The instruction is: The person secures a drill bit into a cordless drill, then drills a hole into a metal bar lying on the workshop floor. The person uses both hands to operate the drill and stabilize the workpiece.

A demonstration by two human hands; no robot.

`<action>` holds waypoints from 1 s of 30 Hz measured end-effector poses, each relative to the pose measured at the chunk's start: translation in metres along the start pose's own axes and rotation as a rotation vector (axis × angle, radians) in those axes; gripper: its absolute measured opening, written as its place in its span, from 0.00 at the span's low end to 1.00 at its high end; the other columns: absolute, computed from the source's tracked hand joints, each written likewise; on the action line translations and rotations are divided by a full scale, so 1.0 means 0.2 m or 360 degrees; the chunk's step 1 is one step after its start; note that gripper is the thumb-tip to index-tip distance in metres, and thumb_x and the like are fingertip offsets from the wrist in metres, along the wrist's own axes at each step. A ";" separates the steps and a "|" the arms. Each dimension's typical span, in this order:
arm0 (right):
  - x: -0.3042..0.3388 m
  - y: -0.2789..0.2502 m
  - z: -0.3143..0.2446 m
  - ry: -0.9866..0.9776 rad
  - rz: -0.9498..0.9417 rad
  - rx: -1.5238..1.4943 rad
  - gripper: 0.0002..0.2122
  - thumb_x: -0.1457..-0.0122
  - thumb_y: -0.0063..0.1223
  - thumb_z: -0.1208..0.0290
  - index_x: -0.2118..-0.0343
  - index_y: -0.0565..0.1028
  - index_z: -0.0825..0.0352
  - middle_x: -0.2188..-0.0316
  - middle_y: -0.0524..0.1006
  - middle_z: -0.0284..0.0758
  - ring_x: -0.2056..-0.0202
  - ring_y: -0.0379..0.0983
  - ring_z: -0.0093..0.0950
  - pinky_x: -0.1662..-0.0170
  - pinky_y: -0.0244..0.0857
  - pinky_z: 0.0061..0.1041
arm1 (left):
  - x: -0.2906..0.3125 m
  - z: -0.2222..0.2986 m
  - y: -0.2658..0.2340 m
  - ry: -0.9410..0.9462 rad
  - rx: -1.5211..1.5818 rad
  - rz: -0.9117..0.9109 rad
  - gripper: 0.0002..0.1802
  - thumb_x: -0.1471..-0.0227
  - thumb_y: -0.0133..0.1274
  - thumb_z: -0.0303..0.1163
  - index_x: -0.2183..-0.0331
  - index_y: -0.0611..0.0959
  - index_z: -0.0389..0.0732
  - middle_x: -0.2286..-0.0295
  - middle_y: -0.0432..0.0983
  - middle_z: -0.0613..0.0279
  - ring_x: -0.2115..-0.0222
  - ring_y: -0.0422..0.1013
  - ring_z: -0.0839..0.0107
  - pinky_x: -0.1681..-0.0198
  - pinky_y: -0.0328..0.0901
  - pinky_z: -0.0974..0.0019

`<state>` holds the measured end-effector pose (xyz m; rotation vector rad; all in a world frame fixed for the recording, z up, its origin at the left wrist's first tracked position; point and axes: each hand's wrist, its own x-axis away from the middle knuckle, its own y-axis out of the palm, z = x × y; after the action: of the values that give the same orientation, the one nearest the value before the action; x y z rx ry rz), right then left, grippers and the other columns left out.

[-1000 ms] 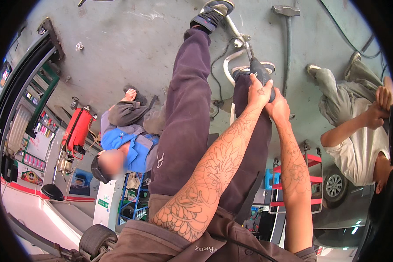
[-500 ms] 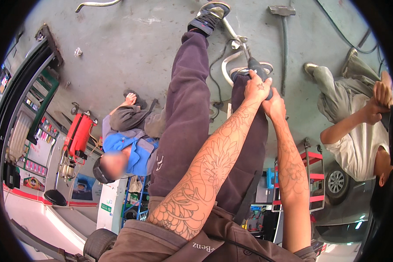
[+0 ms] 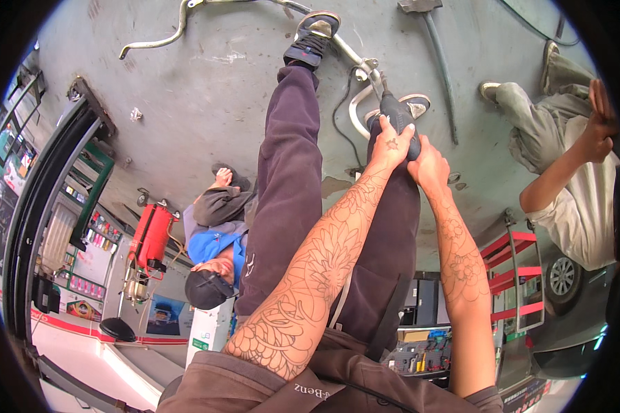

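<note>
My left hand is wrapped around the body of a dark, elongated power tool. Behind it, my right hand is closed about the tool's rear end. The tool's narrow tip points away from me and meets, or nearly meets, a bracket on a bent silver-white metal bar lying on the floor; exact contact is too small to tell. My left shoe rests on or against the bar, and my right shoe is beside the tool. A black cable curves along the floor by the bar.
A long-handled sledgehammer lies at the far right. One person crouches at left near a red tank; another person crouches at right. A red-shelved trolley and a car wheel stand at near right.
The view has shifted, bringing more of the bent bar into sight at the top left. Both hands keep their hold on the power tool, whose tip stays by the bracket.
</note>
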<state>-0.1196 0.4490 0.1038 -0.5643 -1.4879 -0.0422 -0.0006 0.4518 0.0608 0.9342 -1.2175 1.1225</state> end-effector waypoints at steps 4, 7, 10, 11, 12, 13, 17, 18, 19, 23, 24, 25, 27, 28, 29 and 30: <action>0.00 0.01 0.03 0.0008 0.0048 -0.0072 0.29 0.55 0.53 0.73 0.44 0.68 0.63 0.58 0.79 0.45 0.54 0.75 0.44 0.51 0.67 0.43 | 0.03 0.06 0.00 0.0034 -0.0166 -0.0022 0.55 0.48 0.55 0.53 0.39 0.49 0.21 0.49 0.67 0.25 0.45 0.67 0.45 0.42 0.61 0.59; 0.02 0.04 0.06 0.0016 0.0072 -0.0078 0.29 0.55 0.54 0.72 0.44 0.68 0.63 0.58 0.78 0.44 0.55 0.75 0.44 0.51 0.67 0.43 | 0.04 0.11 -0.01 -0.0035 -0.0364 -0.0065 0.55 0.48 0.54 0.56 0.40 0.51 0.19 0.49 0.67 0.26 0.45 0.67 0.46 0.42 0.61 0.60; 0.00 0.06 0.08 -0.0067 0.0112 -0.0013 0.29 0.55 0.55 0.72 0.45 0.68 0.63 0.59 0.78 0.43 0.56 0.76 0.43 0.52 0.67 0.44 | -0.05 0.00 0.00 0.0070 -0.0413 -0.0057 0.54 0.48 0.53 0.56 0.41 0.52 0.20 0.49 0.68 0.27 0.46 0.68 0.46 0.42 0.61 0.60; -0.01 0.06 0.09 -0.0108 0.0136 0.0017 0.29 0.55 0.55 0.72 0.45 0.68 0.63 0.59 0.78 0.43 0.56 0.76 0.43 0.52 0.67 0.44 | -0.06 0.00 -0.02 -0.0001 -0.0418 -0.0061 0.54 0.48 0.53 0.57 0.40 0.53 0.20 0.49 0.67 0.27 0.45 0.67 0.47 0.42 0.60 0.61; -0.01 0.07 0.10 -0.0119 0.0121 0.0008 0.28 0.55 0.56 0.72 0.46 0.68 0.63 0.60 0.78 0.43 0.56 0.76 0.43 0.52 0.67 0.44 | -0.06 -0.04 -0.02 0.0160 -0.0273 -0.0050 0.55 0.49 0.50 0.60 0.37 0.49 0.29 0.48 0.69 0.31 0.45 0.67 0.43 0.41 0.60 0.56; -0.02 0.07 0.11 -0.0131 0.0106 -0.0002 0.28 0.55 0.56 0.72 0.46 0.68 0.63 0.60 0.79 0.43 0.57 0.76 0.43 0.52 0.66 0.44 | -0.08 -0.05 -0.02 0.0130 -0.0347 -0.0074 0.54 0.48 0.51 0.58 0.38 0.51 0.25 0.49 0.68 0.29 0.45 0.67 0.45 0.41 0.60 0.58; 0.00 0.07 0.07 -0.0428 0.0204 0.0195 0.19 0.56 0.56 0.71 0.59 0.69 0.68 0.68 0.79 0.46 0.66 0.79 0.45 0.61 0.71 0.43 | -0.12 -0.10 -0.12 0.0179 -0.0418 -0.0032 0.48 0.47 0.52 0.56 0.41 0.60 0.24 0.53 0.73 0.33 0.47 0.70 0.49 0.44 0.62 0.59; 0.00 0.10 0.07 -0.0478 0.0246 0.0144 0.17 0.55 0.55 0.70 0.61 0.69 0.69 0.69 0.80 0.46 0.68 0.79 0.45 0.63 0.72 0.43 | -0.16 -0.13 -0.19 0.0186 -0.0398 -0.0102 0.46 0.46 0.52 0.55 0.41 0.63 0.26 0.55 0.75 0.35 0.49 0.71 0.50 0.45 0.64 0.59; 0.01 0.10 0.05 -0.0468 0.0176 0.0162 0.18 0.55 0.55 0.71 0.60 0.68 0.69 0.68 0.79 0.46 0.68 0.79 0.46 0.64 0.72 0.44 | -0.23 -0.19 -0.28 0.0321 -0.0482 -0.0171 0.42 0.46 0.52 0.55 0.42 0.66 0.30 0.57 0.77 0.39 0.51 0.73 0.51 0.48 0.65 0.57; 0.01 0.13 0.00 -0.0336 0.0170 0.0037 0.18 0.54 0.54 0.71 0.59 0.67 0.69 0.67 0.79 0.47 0.66 0.79 0.47 0.62 0.72 0.47 | -0.15 0.16 -0.62 0.0554 -0.1699 -0.0011 0.27 0.42 0.48 0.50 0.48 0.76 0.42 0.60 0.80 0.50 0.56 0.75 0.51 0.53 0.67 0.52; 0.03 0.15 -0.01 -0.0255 0.0198 -0.0062 0.17 0.54 0.54 0.71 0.60 0.68 0.69 0.68 0.80 0.46 0.67 0.79 0.46 0.62 0.73 0.47 | -0.07 0.26 -0.68 0.0499 -0.1986 0.0079 0.25 0.42 0.47 0.48 0.49 0.76 0.43 0.60 0.79 0.50 0.56 0.74 0.50 0.52 0.67 0.52; 0.03 0.17 -0.02 -0.0175 0.0119 -0.0181 0.17 0.53 0.53 0.71 0.58 0.68 0.68 0.67 0.79 0.47 0.65 0.79 0.47 0.61 0.72 0.48 | -0.03 0.28 -0.76 0.0622 -0.2048 0.0041 0.24 0.42 0.47 0.47 0.50 0.77 0.42 0.59 0.79 0.49 0.55 0.74 0.50 0.51 0.67 0.53; 0.06 0.21 -0.02 -0.0109 0.0099 -0.0368 0.19 0.53 0.53 0.70 0.56 0.68 0.68 0.64 0.79 0.49 0.61 0.78 0.49 0.58 0.72 0.47 | 0.09 0.35 -0.84 0.0729 -0.2121 -0.0028 0.22 0.42 0.48 0.44 0.52 0.78 0.41 0.58 0.79 0.48 0.55 0.74 0.50 0.50 0.66 0.53; 0.07 0.24 -0.02 -0.0049 0.0080 -0.0470 0.20 0.52 0.53 0.70 0.55 0.67 0.68 0.63 0.79 0.50 0.60 0.77 0.50 0.57 0.71 0.47 | 0.20 0.39 -0.84 0.0709 -0.2134 -0.0052 0.22 0.43 0.49 0.43 0.52 0.78 0.40 0.58 0.78 0.47 0.55 0.74 0.51 0.50 0.66 0.54; 0.07 0.24 -0.02 0.0000 0.0060 -0.0555 0.21 0.52 0.53 0.70 0.54 0.67 0.67 0.62 0.79 0.49 0.59 0.77 0.50 0.56 0.71 0.47 | 0.28 0.37 -0.86 0.0758 -0.2012 -0.0076 0.21 0.44 0.51 0.41 0.53 0.79 0.38 0.58 0.79 0.47 0.55 0.74 0.52 0.50 0.67 0.55; 0.07 0.25 -0.02 0.0052 0.0038 -0.0640 0.21 0.52 0.53 0.70 0.52 0.68 0.67 0.61 0.79 0.49 0.58 0.77 0.50 0.54 0.70 0.47 | 0.36 0.36 -0.87 0.0806 -0.1888 -0.0104 0.19 0.44 0.52 0.39 0.55 0.80 0.37 0.59 0.79 0.47 0.55 0.75 0.53 0.50 0.67 0.57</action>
<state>-0.0966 0.4950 0.1014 -0.8999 -1.4472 -0.3362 0.1522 0.3544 0.1480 -0.2117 -1.1325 0.3666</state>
